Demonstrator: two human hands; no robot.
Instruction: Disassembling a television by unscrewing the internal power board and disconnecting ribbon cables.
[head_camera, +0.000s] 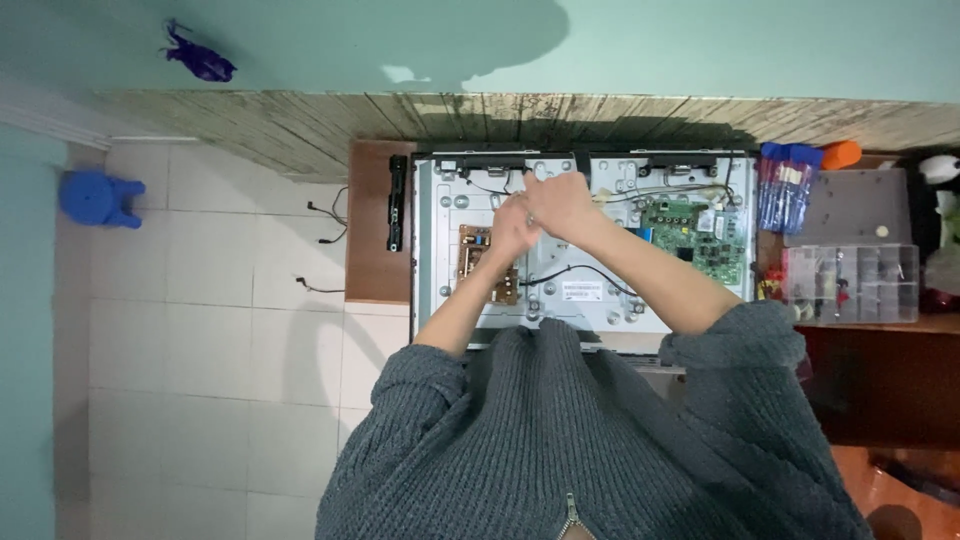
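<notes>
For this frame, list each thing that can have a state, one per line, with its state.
Flat-screen panel: face down, back cover off, boards exposed.
Brown board: mounted, partly hidden by an arm.
Green board: mounted, uncovered.
Black cable: lying loose across the panel.
Left hand: fingers bunched, grip unclear.
Right hand: closed, overlapping the left.
Clear parts box: lid shut.

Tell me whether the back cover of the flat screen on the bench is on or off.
Off. The flat screen lies face down, its bare metal chassis showing, with the green circuit board, the brown board and black wires exposed.

Repair workshop: opened television chassis, parts organiser (screwdrivers alongside)
</notes>
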